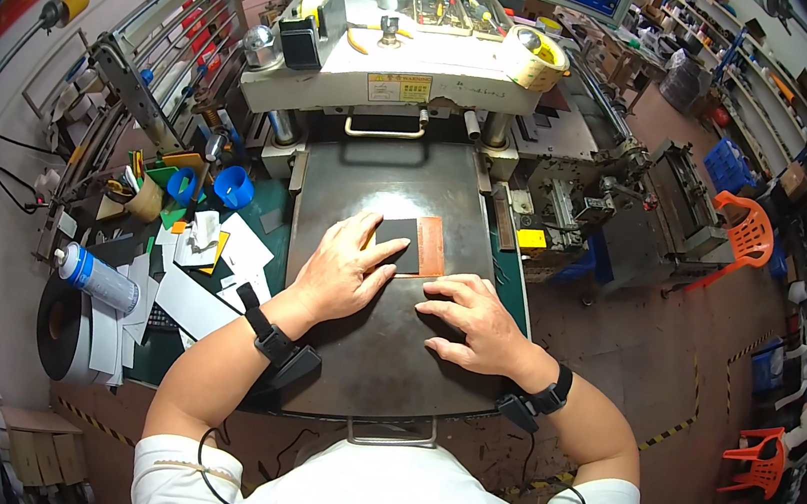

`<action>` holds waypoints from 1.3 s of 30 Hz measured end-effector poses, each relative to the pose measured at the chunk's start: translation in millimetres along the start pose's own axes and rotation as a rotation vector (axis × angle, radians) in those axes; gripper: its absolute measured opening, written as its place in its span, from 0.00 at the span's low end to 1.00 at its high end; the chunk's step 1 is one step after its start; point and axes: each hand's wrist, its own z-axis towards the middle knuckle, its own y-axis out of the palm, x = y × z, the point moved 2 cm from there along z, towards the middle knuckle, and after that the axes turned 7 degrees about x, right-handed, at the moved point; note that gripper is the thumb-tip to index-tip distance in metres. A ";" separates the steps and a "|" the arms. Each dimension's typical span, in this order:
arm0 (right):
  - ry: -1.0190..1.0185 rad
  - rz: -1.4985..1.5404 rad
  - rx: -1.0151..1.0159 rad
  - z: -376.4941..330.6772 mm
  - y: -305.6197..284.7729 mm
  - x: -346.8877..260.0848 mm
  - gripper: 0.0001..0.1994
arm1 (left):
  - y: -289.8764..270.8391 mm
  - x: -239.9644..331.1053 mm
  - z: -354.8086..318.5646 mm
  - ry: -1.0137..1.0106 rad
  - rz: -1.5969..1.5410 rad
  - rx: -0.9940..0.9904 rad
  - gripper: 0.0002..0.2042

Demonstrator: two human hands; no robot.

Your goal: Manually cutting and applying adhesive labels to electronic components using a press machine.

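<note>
A flat black rectangular piece (399, 241) lies on the dark metal plate (358, 372), at the middle of the view. Along its right side is a reddish-brown strip (431, 246) that looks like leather. My left hand (349, 268) rests over the black piece's left part, fingers spread and the fingertips touching it. Just below the strip's lower edge, my right hand (475, 326) lies over the plate with its fingers apart and lightly bent. Whether its fingertip touches the strip I cannot tell. Nothing shows gripped in either hand.
Beyond the plate stands a press head (383, 88) with a metal handle (385, 132) and tape rolls (533, 58) on top. Papers (201, 303), blue cups (233, 188) and a blue-and-white canister (100, 279) crowd the left. An orange chair (743, 233) stands at right.
</note>
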 end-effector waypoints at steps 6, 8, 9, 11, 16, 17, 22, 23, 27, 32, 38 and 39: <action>0.007 0.006 -0.006 0.5 0.1 -2.4 0.24 | -0.2 -0.4 -2.2 0.000 0.006 0.010 0.20; 0.010 0.017 -0.007 1.2 -0.1 -2.6 0.24 | -0.3 -0.9 -2.2 0.000 0.002 0.017 0.20; 0.009 0.011 -0.011 1.4 -0.2 -2.8 0.24 | -0.7 -0.8 -2.1 -0.003 -0.007 0.012 0.20; 0.014 0.009 -0.013 2.3 -0.2 -3.0 0.24 | -1.9 -1.1 -1.7 -0.010 -0.026 0.004 0.21; 0.024 0.011 -0.030 6.0 0.7 -3.6 0.25 | -4.2 -4.5 -3.0 -0.065 -0.082 -0.015 0.22; 0.022 0.006 -0.039 6.2 1.1 -3.6 0.25 | -4.6 -5.0 -3.2 -0.068 -0.093 -0.009 0.22; 0.014 0.033 -0.048 7.9 -2.8 -1.4 0.25 | -5.1 -8.4 -4.2 -0.087 -0.170 0.038 0.23; 0.011 0.050 -0.057 7.0 -4.0 -3.0 0.24 | -6.1 -7.7 -6.6 -0.094 -0.196 0.050 0.23; 0.007 0.116 -0.088 -8.0 -15.0 -19.5 0.23 | -21.9 -7.9 -16.7 -0.233 -0.443 0.069 0.23; -0.009 0.165 -0.211 -40.7 -9.7 -78.0 0.19 | -72.7 30.7 -64.5 -0.208 -0.392 0.115 0.22; -0.108 0.039 -0.018 -89.5 37.0 -142.7 0.11 | -65.7 136.2 -134.5 -0.055 -0.338 0.045 0.17; -0.130 -0.045 0.047 -92.4 45.3 -147.2 0.09 | -56.5 146.7 -142.7 -0.021 -0.315 0.094 0.16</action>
